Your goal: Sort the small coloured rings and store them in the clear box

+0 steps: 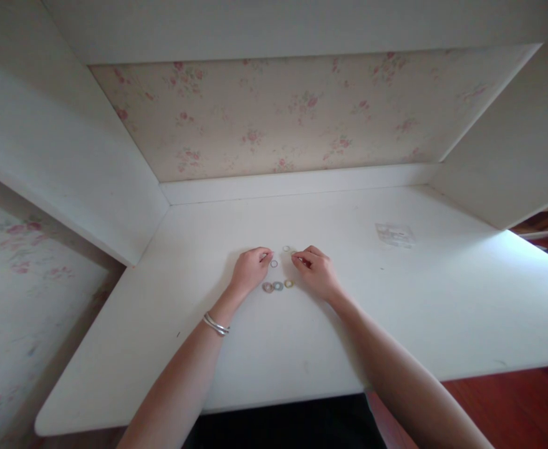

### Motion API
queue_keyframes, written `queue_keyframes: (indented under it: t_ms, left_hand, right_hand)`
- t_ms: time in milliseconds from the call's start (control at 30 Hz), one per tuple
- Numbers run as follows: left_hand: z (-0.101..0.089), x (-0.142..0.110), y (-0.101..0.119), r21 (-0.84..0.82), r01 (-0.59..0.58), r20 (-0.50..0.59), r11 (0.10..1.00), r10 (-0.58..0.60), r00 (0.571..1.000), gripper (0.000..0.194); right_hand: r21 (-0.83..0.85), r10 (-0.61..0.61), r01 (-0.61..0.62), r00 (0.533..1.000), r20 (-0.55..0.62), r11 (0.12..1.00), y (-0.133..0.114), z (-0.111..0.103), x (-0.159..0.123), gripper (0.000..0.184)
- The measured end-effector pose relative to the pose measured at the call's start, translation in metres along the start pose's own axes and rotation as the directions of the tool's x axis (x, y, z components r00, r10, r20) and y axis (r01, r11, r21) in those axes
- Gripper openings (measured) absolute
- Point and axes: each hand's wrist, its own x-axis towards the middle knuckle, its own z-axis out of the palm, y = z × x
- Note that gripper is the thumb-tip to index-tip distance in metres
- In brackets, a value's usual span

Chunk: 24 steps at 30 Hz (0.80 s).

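Note:
My left hand (252, 268) rests on the white desk with thumb and fingers pinched together; whatever is between the tips is too small to make out. Opposite it, my right hand (317, 268) pinches a thin ring (293, 253) at its fingertips, mostly hidden by them. Beside my left fingertips a thin dark ring (274, 264) lies flat. A pale thin ring (286, 248) lies a little farther back, between the hands. Closer to me sit three small ring groups in a row: pinkish (268, 287), grey-blue (278, 286) and yellow (288, 284).
A clear plastic bag (395, 235) lies on the desk (442, 299) at the right. White side panels (498, 149) and a low back strip (302, 184) border the desktop. Flowered wallpaper (274, 112) covers the wall behind. A silver bracelet (216, 325) circles my left wrist.

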Motion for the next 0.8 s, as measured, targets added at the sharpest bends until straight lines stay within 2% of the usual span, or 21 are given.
queue_keyframes:
  t_ms: [100,233,433,800]
  left_hand:
    - [-0.008,-0.014,0.004,-0.022,-0.059,0.029,0.998,0.06,0.998,0.025]
    - [-0.016,-0.036,0.014,0.063,-0.168,0.089,0.984,0.162,0.983,0.024]
    - [-0.016,-0.056,0.021,0.171,-0.333,0.136,0.927,0.313,0.94,0.021]
    - [-0.011,-0.058,0.019,0.223,-0.357,0.181,0.907,0.321,0.93,0.02]
  right_hand:
    - [0.001,0.002,-0.002,1.0,0.01,1.0,0.001,0.0,0.0,0.025]
    - [-0.01,-0.014,0.014,1.0,0.023,1.0,0.002,-0.001,0.0,0.025]
    - [-0.029,-0.027,0.027,0.999,0.021,0.999,0.004,0.002,-0.001,0.024]
    - [-0.035,-0.033,0.035,0.998,0.05,0.999,0.004,0.004,-0.002,0.023]
